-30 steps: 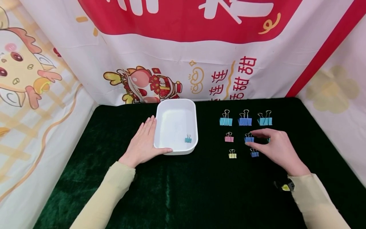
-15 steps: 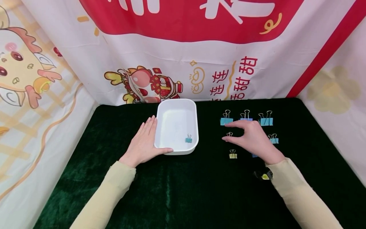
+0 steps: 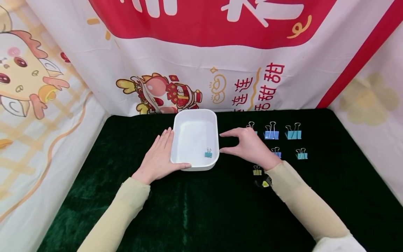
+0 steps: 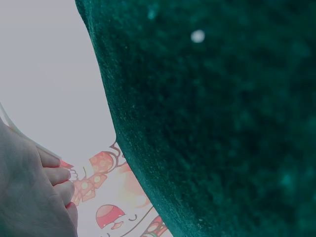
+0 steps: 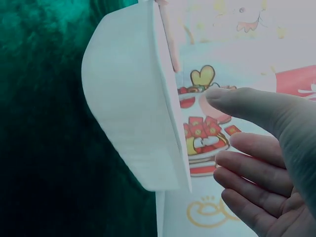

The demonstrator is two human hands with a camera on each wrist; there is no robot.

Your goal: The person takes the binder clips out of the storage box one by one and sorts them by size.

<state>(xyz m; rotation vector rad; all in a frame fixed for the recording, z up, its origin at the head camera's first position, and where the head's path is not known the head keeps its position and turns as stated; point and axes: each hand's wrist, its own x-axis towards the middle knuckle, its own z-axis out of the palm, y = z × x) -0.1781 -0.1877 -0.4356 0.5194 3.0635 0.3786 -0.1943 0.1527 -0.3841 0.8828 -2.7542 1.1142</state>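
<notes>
A white plastic box (image 3: pixel 201 168) stands on the dark green cloth. Inside it, near the front right corner, lies a small teal binder clip (image 3: pixel 208 153). My left hand (image 3: pixel 156 154) rests against the box, straight fingers along its left wall and thumb on the front rim. At the right side of the box is my right hand (image 3: pixel 247 144), thumb and fingers spread apart. The right wrist view shows nothing between the right hand's fingers (image 5: pixel 256 202), which lie close to the box wall (image 5: pixel 128 103).
To the right stand several binder clips: a big blue one (image 3: pixel 271 134), a big light-blue one (image 3: pixel 294 134), a smaller light-blue one (image 3: pixel 302 155) and a yellow one (image 3: pixel 257 172). The right arm partly covers others. A printed curtain (image 3: pixel 189 56) hangs behind the table.
My right hand has moved left from among the binder clips to the box's right side, now covering the pink clip's spot. The left hand and the box have stayed put.
</notes>
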